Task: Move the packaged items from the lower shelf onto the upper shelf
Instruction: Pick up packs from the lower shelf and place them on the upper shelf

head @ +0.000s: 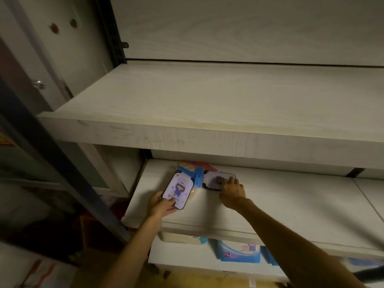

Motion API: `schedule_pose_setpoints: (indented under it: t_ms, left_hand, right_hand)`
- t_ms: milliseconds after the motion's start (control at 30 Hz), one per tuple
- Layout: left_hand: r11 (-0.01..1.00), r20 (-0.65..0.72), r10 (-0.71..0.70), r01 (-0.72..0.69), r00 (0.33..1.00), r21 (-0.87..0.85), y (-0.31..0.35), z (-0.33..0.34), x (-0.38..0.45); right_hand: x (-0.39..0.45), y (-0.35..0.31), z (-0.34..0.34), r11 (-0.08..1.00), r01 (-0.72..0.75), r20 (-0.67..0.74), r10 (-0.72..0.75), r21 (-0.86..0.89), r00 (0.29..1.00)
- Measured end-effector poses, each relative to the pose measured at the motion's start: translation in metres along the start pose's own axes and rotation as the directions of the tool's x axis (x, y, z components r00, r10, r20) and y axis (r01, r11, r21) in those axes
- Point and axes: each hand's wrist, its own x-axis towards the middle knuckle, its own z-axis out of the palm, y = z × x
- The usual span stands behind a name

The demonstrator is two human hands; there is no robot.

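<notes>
Two packaged phone cases lie on the lower shelf [259, 206], and I have a hand on each. My left hand [160, 205] grips the near corner of the left case [178, 189], thumb curled over its front, where a small cartoon figure in purple shows; this case is tilted, its far end pointing toward the back of the shelf. My right hand [230, 192] rests on the right case [218, 179], fingers bent down onto its near right edge and over its face; whether they pinch it or only press on it I cannot tell. Between the two cases sits a blue plastic tool [194, 175], lying partly under both, and behind it a red packet [204, 165] peeks out against the back of the shelf, with something tan beneath the pile. Directly above all this runs the thick front edge of the upper shelf [197, 104], a pale wood-grain board that overhangs the back of the lower one and shades the items. To my left a dark metal post [62, 163] slants across the view, close to my left forearm. Beyond it are a pale door and its round knob [38, 84]. Below the lower shelf, a blue and white pack marked XL [239, 252] stands in the next compartment down.
</notes>
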Motion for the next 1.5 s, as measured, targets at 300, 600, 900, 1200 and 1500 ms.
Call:
schedule_pose_setpoints:
  t_ms: [300,600,900,1200,1500]
  left_hand:
    - [0.998,0.014,-0.020,0.021,1.000,-0.052,-0.004,-0.002,-0.008]
    - [0.997,0.050,-0.011,0.015,0.999,-0.079,-0.008,0.004,-0.021]
    - [0.999,0.330,0.002,0.015,0.944,-0.047,-0.014,0.052,-0.056]
    - [1.000,0.502,-0.009,0.003,0.865,0.014,-0.047,0.131,-0.115]
    - [0.993,0.595,-0.054,-0.018,0.802,0.115,-0.118,0.228,-0.228]
  right_hand:
    - [-0.010,0.028,-0.009,0.990,-0.012,0.042,0.006,0.144,0.999]
    - [-0.009,0.055,0.003,0.981,-0.180,0.130,0.170,0.067,0.977]
    - [-0.092,0.084,-0.025,0.244,-0.349,0.340,0.080,0.905,0.937]
    - [-0.190,0.158,-0.032,-0.045,-0.116,0.123,0.206,0.992,0.971]
    - [-0.323,0.269,-0.040,-0.083,-0.014,0.034,0.243,0.996,0.969]
